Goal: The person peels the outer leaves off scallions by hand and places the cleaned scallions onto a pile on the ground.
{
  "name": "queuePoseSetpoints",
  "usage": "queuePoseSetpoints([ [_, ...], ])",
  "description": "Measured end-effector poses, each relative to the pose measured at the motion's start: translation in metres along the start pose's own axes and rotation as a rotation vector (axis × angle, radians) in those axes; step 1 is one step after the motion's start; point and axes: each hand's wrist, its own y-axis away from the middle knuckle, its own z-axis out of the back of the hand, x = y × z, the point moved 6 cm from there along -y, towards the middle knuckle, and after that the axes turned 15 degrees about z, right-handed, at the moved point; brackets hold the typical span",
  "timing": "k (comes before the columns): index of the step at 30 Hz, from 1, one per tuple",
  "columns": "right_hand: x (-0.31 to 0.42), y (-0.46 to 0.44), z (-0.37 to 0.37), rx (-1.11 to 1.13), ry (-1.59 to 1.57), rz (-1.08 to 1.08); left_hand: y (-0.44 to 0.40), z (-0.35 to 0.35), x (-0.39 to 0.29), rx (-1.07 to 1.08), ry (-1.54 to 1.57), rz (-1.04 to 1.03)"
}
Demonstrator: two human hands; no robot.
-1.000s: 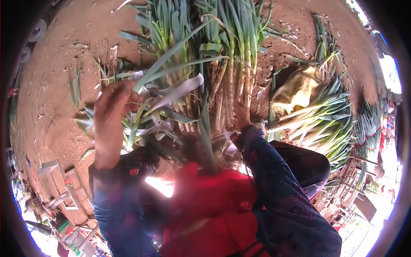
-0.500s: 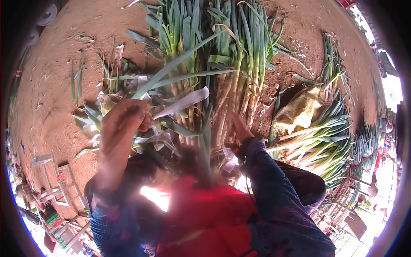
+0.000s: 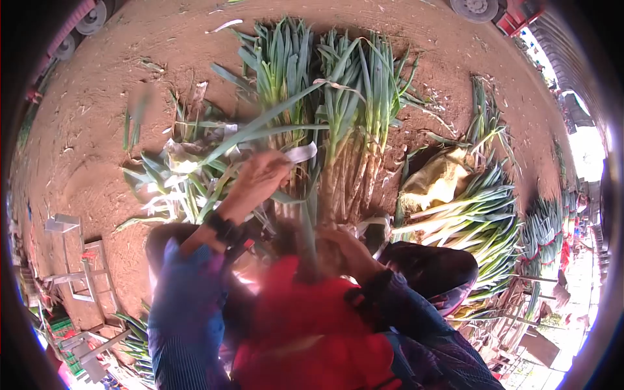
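Note:
My left hand (image 3: 259, 181) is closed, with a pale flat strip (image 3: 301, 153) of peeled leaf or sheath coming out of its fingers. It is over the left side of the leek bunches. My right hand (image 3: 343, 252) is low at the centre, near the root ends of the leeks; its fingers are blurred, and what they hold cannot be made out. Long leeks (image 3: 354, 149) lie in bunches in front of me, green tops away and brownish stems towards me. A blurred green leaf (image 3: 308, 237) stands up close to the camera.
Loose leaves and peelings (image 3: 185, 156) lie to the left. At the right are a yellow sack (image 3: 439, 179), a pile of pale-stemmed leeks (image 3: 478, 227) and further bundles (image 3: 543, 227). A wooden frame (image 3: 97, 273) stands lower left. Vehicle wheels (image 3: 474, 8) show at the top edge.
My left hand has moved right over the bunches with the pale strip. My right hand has come back from the leek stems towards my body. The view has tilted up.

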Motion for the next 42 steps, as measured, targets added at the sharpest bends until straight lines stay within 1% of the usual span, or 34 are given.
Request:
queuePoseSetpoints([
  [1,0.011,0.019,-0.015,-0.047,-0.120,-0.065,0.004,-0.010,-0.001,0.019,-0.064,0.045],
  [4,0.056,0.081,-0.017,-0.097,0.138,0.014,0.001,-0.057,0.024,0.235,0.161,0.173],
  [5,0.066,0.100,-0.014,-0.105,0.208,0.036,-0.007,-0.077,0.038,0.262,0.203,0.278],
  [6,0.068,0.123,-0.010,-0.093,0.255,0.052,-0.002,-0.094,0.031,0.320,0.275,0.294],
  [8,0.087,0.160,-0.023,-0.128,0.254,0.034,-0.010,-0.134,0.033,0.424,0.530,0.388],
  [10,0.117,0.203,-0.052,-0.226,0.164,-0.041,-0.005,-0.175,0.012,0.516,0.845,0.354],
  [11,0.107,0.217,-0.044,-0.330,0.135,-0.068,-0.011,-0.186,0.006,0.532,0.955,0.268],
  [14,0.094,0.244,-0.026,-0.250,0.259,-0.036,0.001,-0.193,-0.016,0.600,1.020,0.090],
  [15,0.090,0.244,-0.020,-0.148,0.375,0.054,0.003,-0.193,-0.019,0.608,1.020,0.078],
  [16,0.087,0.245,-0.014,-0.059,0.488,0.153,0.003,-0.190,-0.021,0.574,1.008,0.052],
  [17,0.090,0.243,-0.012,0.053,0.676,0.247,0.003,-0.185,-0.023,0.539,0.995,0.028],
  [19,0.091,0.235,-0.011,0.129,0.779,0.279,0.010,-0.165,-0.032,0.505,0.985,-0.013],
  [21,0.088,0.225,-0.005,0.057,0.624,0.156,0.015,-0.141,-0.040,0.452,0.990,-0.016],
  [23,0.095,0.211,-0.008,0.153,0.672,0.295,0.003,-0.119,-0.038,0.410,0.967,-0.056],
  [25,0.100,0.197,-0.013,0.179,0.695,0.311,-0.002,-0.097,-0.035,0.366,0.965,-0.055],
  [27,0.103,0.187,-0.019,0.130,0.703,0.201,-0.004,-0.078,-0.029,0.313,0.958,-0.039],
  [29,0.093,0.178,-0.015,0.166,0.642,0.407,-0.005,-0.061,-0.024,0.267,0.985,-0.039],
  [31,0.089,0.172,-0.012,0.216,0.739,0.397,-0.002,-0.049,-0.022,0.185,1.004,-0.028],
  [32,0.085,0.170,-0.006,0.251,0.867,0.285,-0.005,-0.044,-0.018,0.150,1.008,-0.025],
  [34,0.091,0.163,-0.012,0.346,1.118,0.392,-0.009,-0.037,-0.013,0.083,1.016,-0.020],
  [35,0.099,0.160,-0.022,0.405,1.233,0.619,-0.011,-0.033,-0.011,0.055,1.021,-0.016],
  [37,0.109,0.147,-0.036,0.322,1.112,0.620,-0.018,-0.027,-0.003,-0.007,0.968,-0.023],
  [38,0.108,0.137,-0.041,0.183,0.880,0.394,-0.021,-0.026,0.001,-0.037,0.941,-0.026],
  [39,0.102,0.133,-0.041,0.046,0.644,0.170,-0.024,-0.023,0.003,-0.118,0.873,-0.068],
  [41,0.095,0.127,-0.033,0.007,0.814,0.149,-0.027,-0.021,0.004,-0.274,0.733,-0.150],
  [42,0.089,0.123,-0.028,-0.013,0.898,0.137,-0.029,-0.023,0.007,-0.298,0.691,-0.137],
])
